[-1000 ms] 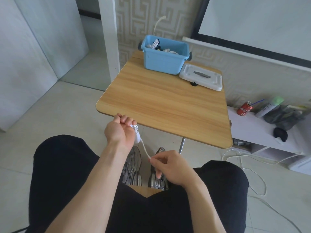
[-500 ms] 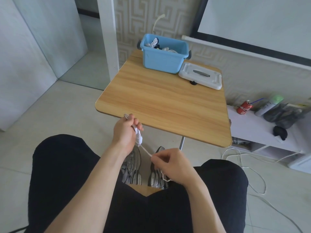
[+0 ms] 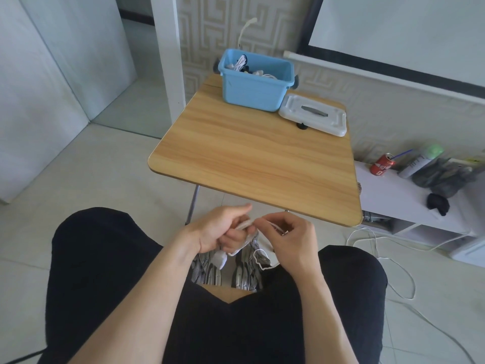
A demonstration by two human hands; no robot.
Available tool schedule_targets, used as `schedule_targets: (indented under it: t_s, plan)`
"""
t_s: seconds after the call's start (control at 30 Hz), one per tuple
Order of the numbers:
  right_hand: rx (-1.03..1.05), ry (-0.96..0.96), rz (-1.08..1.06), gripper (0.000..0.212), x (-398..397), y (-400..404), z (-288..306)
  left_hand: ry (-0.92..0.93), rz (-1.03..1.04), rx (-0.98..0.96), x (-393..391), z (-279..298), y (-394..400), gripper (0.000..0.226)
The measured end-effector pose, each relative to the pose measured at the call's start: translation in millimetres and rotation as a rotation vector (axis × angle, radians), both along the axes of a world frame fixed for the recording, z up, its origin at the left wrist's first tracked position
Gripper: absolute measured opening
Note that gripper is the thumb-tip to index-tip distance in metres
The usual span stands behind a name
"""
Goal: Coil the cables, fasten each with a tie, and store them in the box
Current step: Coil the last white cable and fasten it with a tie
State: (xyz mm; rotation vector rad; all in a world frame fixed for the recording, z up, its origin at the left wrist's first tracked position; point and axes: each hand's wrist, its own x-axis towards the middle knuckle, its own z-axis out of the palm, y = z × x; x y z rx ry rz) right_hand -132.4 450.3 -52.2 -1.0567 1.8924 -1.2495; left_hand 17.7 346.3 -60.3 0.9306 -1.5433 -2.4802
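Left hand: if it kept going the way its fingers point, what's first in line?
Likely the right hand, close beside the left hand over the lap, with the white cable bridging both. Depth is unclear.

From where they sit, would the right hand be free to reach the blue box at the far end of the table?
Probably not yet. The right hand pinches the white cable, also gripped by the left hand. The tabletop before the blue box is bare; its lid lies beside it.

A room in a home: patterned wallpaper (image 3: 210,30) on the far wall; pale tiled floor (image 3: 105,164); a small folding wooden surface (image 3: 257,158); a low white shelf (image 3: 409,203) carrying a soda can (image 3: 382,165) and a spray bottle (image 3: 420,161); a loose cord (image 3: 388,261) trailing over the floor.
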Motion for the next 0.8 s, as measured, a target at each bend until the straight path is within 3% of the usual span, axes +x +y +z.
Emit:
schedule_targets:
  t_s: [0.17, 0.33, 0.5, 0.67, 0.8]
  plan:
    - [0.038, -0.067, 0.053, 0.022, 2, 0, -9, 0.231, 0.025, 0.198, 11, 0, -8, 0.039]
    - [0.069, -0.113, 0.082, 0.023, -1, -2, -13, 0.494, 0.508, 0.424, 5, 9, -14, 0.046]
    - [0.188, -0.11, 0.165, 0.014, -1, -1, -20, 0.738, 0.828, 0.523, 4, 11, -19, 0.042]
    - [0.359, -0.056, 0.355, 0.016, 1, 3, -16, 0.66, 1.037, 0.418, 6, 9, -23, 0.031]
    - [0.443, 0.08, 0.492, 0.014, 0, 5, -15, 0.324, 1.11, 0.041, 1, -4, -25, 0.034]
